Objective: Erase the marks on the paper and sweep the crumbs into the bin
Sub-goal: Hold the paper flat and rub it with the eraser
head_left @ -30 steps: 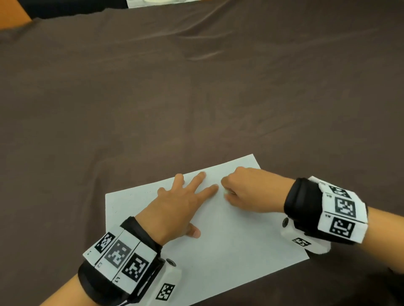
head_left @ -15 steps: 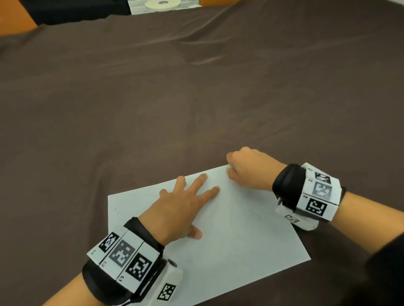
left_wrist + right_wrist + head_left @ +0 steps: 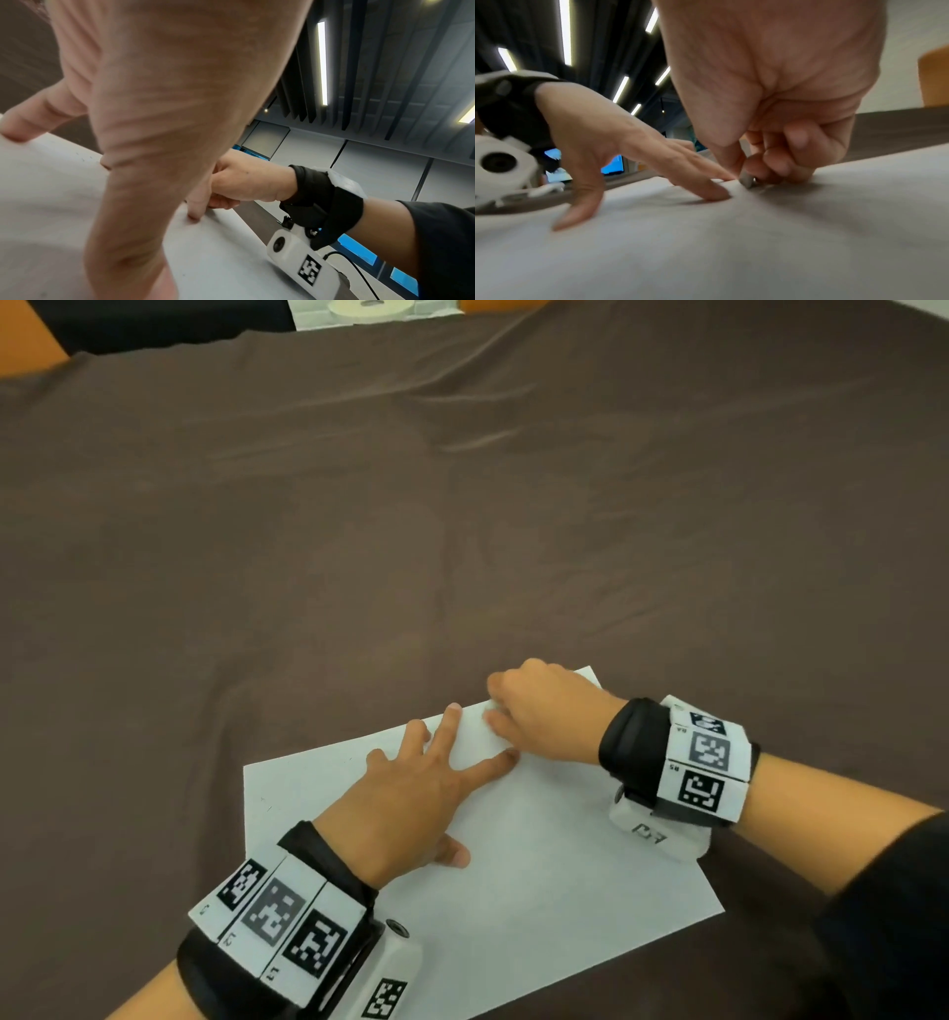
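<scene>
While left hand (image 3: 405,793) lies flat with fingers spread, pinning paper (image 3: 539,875) at lower centre on desk (image 3: 462,505), right hand (image 3: 544,711) pinches grey eraser (image 3: 746,179) onto sheet's upper edge, just beside left fingertips.

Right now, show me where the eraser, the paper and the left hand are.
eraser (image 3: 746,180), right wrist view, its grey tip on the sheet.
paper (image 3: 565,891), head view, bare middle of the sheet.
left hand (image 3: 405,806), head view, back of the hand.
</scene>
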Tool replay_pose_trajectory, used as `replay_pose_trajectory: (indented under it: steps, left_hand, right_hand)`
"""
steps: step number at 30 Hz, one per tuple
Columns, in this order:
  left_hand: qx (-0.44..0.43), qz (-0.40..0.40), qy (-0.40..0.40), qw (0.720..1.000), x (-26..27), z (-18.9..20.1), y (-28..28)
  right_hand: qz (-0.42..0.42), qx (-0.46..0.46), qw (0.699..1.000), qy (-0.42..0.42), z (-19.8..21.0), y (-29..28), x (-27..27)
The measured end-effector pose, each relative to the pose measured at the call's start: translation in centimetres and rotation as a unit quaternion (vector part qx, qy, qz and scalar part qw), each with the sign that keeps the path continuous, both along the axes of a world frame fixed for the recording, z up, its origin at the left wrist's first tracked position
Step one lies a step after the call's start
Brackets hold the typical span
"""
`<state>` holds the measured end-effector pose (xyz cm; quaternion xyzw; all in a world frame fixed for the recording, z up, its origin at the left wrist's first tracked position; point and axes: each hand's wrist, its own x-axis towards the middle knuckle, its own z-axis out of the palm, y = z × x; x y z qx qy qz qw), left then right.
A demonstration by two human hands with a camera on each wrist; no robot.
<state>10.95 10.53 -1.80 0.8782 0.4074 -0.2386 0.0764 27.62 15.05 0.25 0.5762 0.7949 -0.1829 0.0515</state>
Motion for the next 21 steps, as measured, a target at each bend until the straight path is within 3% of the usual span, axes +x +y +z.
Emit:
replay_pose_trajectory:
  steps: [3, 7, 12, 17, 21]
  left_hand:
    - [-0.002, 0.002, 0.001, 1.000, 0.0, 0.0, 0.0]
    - [-0.001, -0.001, 0.003, 1.000, -0.1, 0.1, 0.0]
    - [-0.002, 0.007, 0.001, 1.000, 0.0, 0.1, 0.0]
    - [0.003, 0.003, -0.005, 1.000, 0.0, 0.1, -0.1]
    - [-0.004, 0.004, -0.015, 1.000, -0.2, 0.2, -0.1]
  right_hand:
    - [-0.010, 0.026, 0.999, -0.027, 0.5, 0.4, 0.0]
    - [0.044, 0.001, 0.999, -0.018, -0.1, -1.2, -1.3]
    - [-0.028, 0.018, 0.998, -0.056, 0.9, 0.2, 1.7]
    - [0.021, 0.003, 0.999, -0.039, -0.2, -1.6, 0.8]
    - [-0.033, 0.019, 0.998, -0.052, 0.9, -0.2, 2.9]
